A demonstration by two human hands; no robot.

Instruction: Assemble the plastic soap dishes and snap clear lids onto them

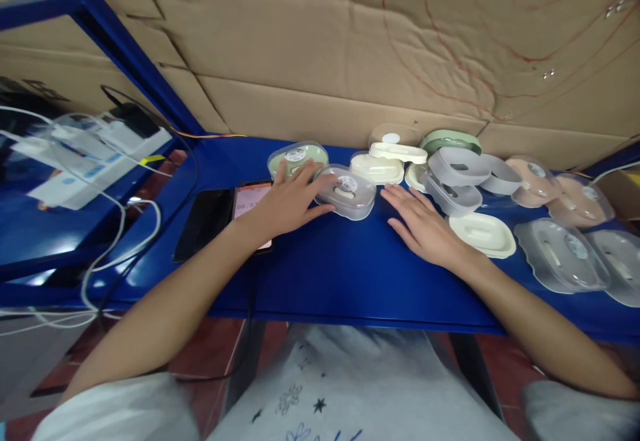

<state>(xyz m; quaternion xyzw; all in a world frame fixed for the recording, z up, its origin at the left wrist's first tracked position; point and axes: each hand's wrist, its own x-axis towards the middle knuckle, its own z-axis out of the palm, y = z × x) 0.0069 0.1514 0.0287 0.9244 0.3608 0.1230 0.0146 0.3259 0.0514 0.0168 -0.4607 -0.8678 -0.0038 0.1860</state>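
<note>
My left hand (295, 201) is spread with its fingers reaching over a green soap box (306, 155) with a clear lid. Its index finger and thumb lie at the left edge of a grey lidded soap box (354, 195); whether they press on it I cannot tell. My right hand (419, 222) rests open, fingers stretched out, just right of that grey box. Close to its fingertips are cream soap box parts (376, 169) and loose grey trays (457, 195). A cream tray (483, 234) lies beside its wrist.
Peach soap boxes (580, 199) and grey lidded ones (563, 254) stand at the right. Two phones lie left, one dark (203, 224), one with a lit timer screen (250, 199). A power strip (100, 171) with cables sits farther left. Cardboard (300, 47) walls the back of the blue table (340, 274).
</note>
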